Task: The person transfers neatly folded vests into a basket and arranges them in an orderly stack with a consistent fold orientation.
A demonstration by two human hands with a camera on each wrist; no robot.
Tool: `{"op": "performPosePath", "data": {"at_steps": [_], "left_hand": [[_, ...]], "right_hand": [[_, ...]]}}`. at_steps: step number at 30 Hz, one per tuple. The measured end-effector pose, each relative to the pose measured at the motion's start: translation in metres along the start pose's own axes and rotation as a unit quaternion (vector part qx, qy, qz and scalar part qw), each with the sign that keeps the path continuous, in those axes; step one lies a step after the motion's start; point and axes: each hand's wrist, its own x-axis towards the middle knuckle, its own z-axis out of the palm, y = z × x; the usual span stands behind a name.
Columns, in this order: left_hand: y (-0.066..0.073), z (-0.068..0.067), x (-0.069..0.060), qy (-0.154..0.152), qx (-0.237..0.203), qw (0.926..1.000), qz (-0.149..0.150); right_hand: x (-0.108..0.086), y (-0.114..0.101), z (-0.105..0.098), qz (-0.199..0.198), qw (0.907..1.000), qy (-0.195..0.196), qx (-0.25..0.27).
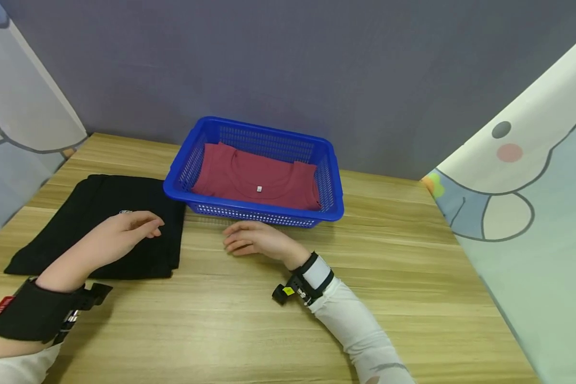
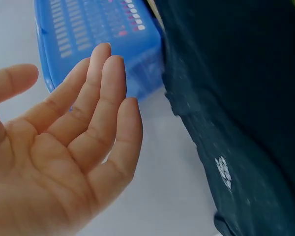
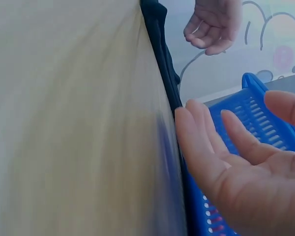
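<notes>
A folded black garment (image 1: 139,256) with a small white mark lies flat at the left of the table. Above it hovers my left hand (image 1: 125,229), fingers loosely bent and holding nothing; the left wrist view shows the bare palm (image 2: 54,177) beside the dark cloth (image 2: 226,98). In front of the blue plastic basket (image 1: 254,208) is my right hand (image 1: 259,238), its fingers relaxed and nothing in them. The right wrist view shows that palm (image 3: 250,182) near the basket's slotted side (image 3: 255,118). Inside the basket lies a folded red shirt (image 1: 269,176) with a small white neck label.
The wood-grain table (image 1: 393,298) stretches to the right and toward me. A grey panel (image 1: 317,64) stands behind it. Cartoon-printed sheets (image 1: 504,176) rise at both sides. Each wrist wears a black strap (image 1: 33,312) with a small camera.
</notes>
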Motion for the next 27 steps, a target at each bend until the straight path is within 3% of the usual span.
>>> {"op": "performPosePath", "data": {"at_steps": [7, 11, 19, 23, 27], "left_hand": [[-0.021, -0.012, 0.006, 0.006, -0.009, 0.9993, -0.036], [-0.045, -0.024, 0.005, 0.019, -0.010, 0.9977, -0.064], [-0.090, -0.045, -0.005, 0.033, -0.025, 0.9954, -0.086], [-0.121, -0.046, -0.005, 0.058, 0.009, 0.9902, -0.127], [-0.163, -0.044, -0.003, 0.087, 0.014, 0.9824, -0.165]], "right_hand": [[0.009, -0.001, 0.007, 0.021, 0.9971, 0.024, 0.069], [0.015, -0.001, 0.009, 0.033, 0.9937, 0.029, 0.103], [0.024, -0.001, 0.016, 0.031, 0.9850, 0.027, 0.168], [0.029, 0.000, 0.019, 0.021, 0.9800, 0.026, 0.196], [0.033, 0.003, 0.022, 0.007, 0.9740, 0.033, 0.224]]}}
